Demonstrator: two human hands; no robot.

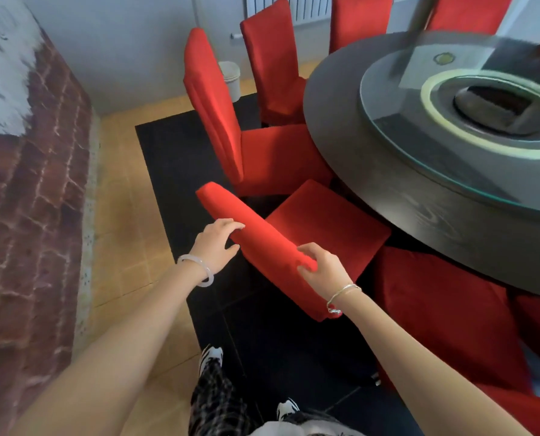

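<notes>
Beside the dark round tabletop (pixel 435 228), the red chair back (pixel 262 243) runs far-left to near-right, right hand (pixel 322 267) fingers pinching its top edge, left hand (pixel 213 247) spread wide, just touching.

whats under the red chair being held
Black floor tiles lie under the red chair and show around it. Its legs and the floor right beneath it cannot be seen, because the red cover hides them.

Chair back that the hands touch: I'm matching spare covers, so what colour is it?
The chair back is plain red, no pattern; the head view shows it.
</notes>
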